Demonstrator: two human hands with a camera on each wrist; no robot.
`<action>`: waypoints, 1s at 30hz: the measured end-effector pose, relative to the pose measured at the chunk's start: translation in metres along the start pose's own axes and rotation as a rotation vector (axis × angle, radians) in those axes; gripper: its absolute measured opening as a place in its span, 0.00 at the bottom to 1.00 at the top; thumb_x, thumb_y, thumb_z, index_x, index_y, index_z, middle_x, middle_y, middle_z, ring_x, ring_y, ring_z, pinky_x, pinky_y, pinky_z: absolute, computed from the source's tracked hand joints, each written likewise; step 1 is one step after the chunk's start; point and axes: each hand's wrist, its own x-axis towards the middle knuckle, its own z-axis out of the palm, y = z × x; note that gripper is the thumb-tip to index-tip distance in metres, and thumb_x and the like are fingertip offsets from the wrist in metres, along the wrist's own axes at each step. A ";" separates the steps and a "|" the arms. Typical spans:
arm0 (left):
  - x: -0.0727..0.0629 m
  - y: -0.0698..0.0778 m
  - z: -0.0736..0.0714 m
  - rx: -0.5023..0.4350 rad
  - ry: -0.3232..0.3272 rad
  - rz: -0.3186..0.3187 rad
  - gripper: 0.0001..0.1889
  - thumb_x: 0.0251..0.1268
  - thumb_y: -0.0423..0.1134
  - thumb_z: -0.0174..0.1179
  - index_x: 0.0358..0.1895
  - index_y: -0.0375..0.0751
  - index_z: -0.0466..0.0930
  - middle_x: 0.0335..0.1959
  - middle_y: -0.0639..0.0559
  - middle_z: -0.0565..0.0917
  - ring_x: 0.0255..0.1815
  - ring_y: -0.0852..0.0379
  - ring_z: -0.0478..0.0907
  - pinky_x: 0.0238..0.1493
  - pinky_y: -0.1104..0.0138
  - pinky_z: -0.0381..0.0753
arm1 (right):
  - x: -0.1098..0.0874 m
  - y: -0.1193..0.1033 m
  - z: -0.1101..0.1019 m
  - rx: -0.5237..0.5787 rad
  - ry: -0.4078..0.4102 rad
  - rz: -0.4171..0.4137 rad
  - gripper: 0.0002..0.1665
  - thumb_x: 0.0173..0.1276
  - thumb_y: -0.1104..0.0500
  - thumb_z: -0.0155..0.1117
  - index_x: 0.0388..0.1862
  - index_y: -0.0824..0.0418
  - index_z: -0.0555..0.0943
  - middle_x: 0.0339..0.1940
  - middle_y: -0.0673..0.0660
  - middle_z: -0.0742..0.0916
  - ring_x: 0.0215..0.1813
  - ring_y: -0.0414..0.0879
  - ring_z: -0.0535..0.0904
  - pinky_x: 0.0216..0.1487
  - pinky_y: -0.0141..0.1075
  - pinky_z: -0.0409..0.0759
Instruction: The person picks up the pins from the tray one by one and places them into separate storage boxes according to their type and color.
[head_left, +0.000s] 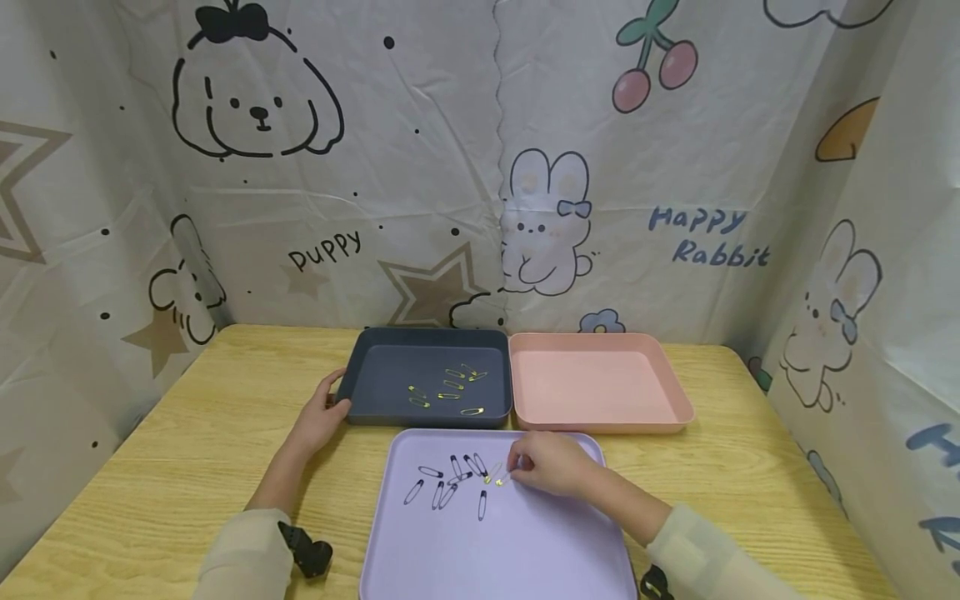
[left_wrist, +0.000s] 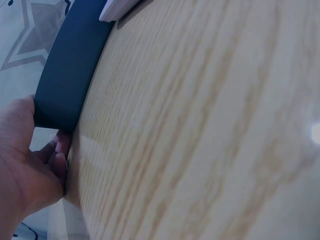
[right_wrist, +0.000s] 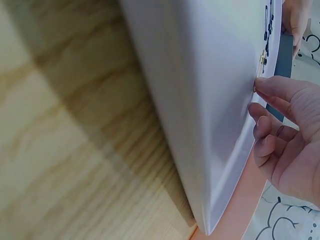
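Note:
My right hand (head_left: 553,462) is over the lavender tray (head_left: 525,550), its thumb and forefinger pinching a yellow-headed safety pin (head_left: 503,480). Another yellow-headed safety pin (head_left: 492,472) lies just left of those fingertips. Several black-headed safety pins (head_left: 482,505) are scattered across the tray's upper left part. Behind, in the dark grey tray (head_left: 386,367), lie several yellow safety pins (head_left: 472,412). My left hand (head_left: 318,421) grips that tray's left end; in the left wrist view its thumb is against the tray wall and its fingers curl low beside the tabletop.
A pink tray (head_left: 592,383), with no pins visible in it, stands right of the dark one, their sides nearly touching. All three trays sit on a wood-grain table (head_left: 720,467). A printed cloth (head_left: 420,192) hangs behind and at both sides.

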 end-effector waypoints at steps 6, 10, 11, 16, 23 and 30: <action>0.001 -0.002 0.001 -0.002 -0.001 0.003 0.32 0.71 0.39 0.42 0.75 0.48 0.43 0.60 0.31 0.67 0.54 0.43 0.66 0.43 0.64 0.67 | 0.000 -0.002 -0.001 0.010 -0.010 0.029 0.03 0.56 0.57 0.66 0.25 0.50 0.80 0.19 0.40 0.76 0.24 0.32 0.68 0.28 0.27 0.68; 0.001 -0.002 0.001 -0.006 -0.004 0.006 0.32 0.71 0.39 0.42 0.75 0.48 0.43 0.60 0.31 0.66 0.54 0.44 0.66 0.42 0.64 0.67 | 0.000 -0.001 -0.001 0.042 -0.021 0.042 0.05 0.56 0.58 0.65 0.24 0.51 0.78 0.18 0.41 0.74 0.23 0.33 0.67 0.27 0.27 0.67; 0.001 -0.002 0.001 -0.003 -0.004 0.007 0.32 0.71 0.39 0.42 0.75 0.47 0.42 0.60 0.31 0.66 0.54 0.44 0.66 0.43 0.64 0.67 | 0.000 0.000 -0.001 0.049 -0.025 0.045 0.05 0.56 0.58 0.65 0.23 0.51 0.78 0.18 0.41 0.74 0.22 0.33 0.67 0.27 0.27 0.67; 0.001 0.000 0.000 0.005 0.002 -0.002 0.32 0.71 0.39 0.42 0.75 0.48 0.42 0.60 0.31 0.67 0.55 0.43 0.66 0.44 0.62 0.67 | 0.001 0.003 -0.004 0.089 -0.033 0.050 0.06 0.55 0.60 0.62 0.22 0.51 0.77 0.16 0.41 0.73 0.22 0.33 0.66 0.27 0.27 0.67; 0.001 0.000 -0.001 0.012 0.002 0.000 0.32 0.70 0.39 0.42 0.75 0.48 0.42 0.61 0.31 0.66 0.55 0.43 0.66 0.44 0.62 0.67 | 0.009 0.000 -0.018 0.124 -0.012 0.080 0.05 0.55 0.59 0.62 0.23 0.51 0.77 0.18 0.42 0.73 0.25 0.36 0.68 0.29 0.29 0.66; 0.000 0.000 -0.001 0.013 0.000 0.000 0.32 0.71 0.39 0.42 0.75 0.48 0.42 0.59 0.32 0.68 0.51 0.46 0.66 0.40 0.64 0.67 | 0.025 -0.004 -0.034 0.158 0.011 0.076 0.04 0.55 0.61 0.63 0.24 0.54 0.78 0.19 0.44 0.76 0.26 0.37 0.69 0.31 0.29 0.68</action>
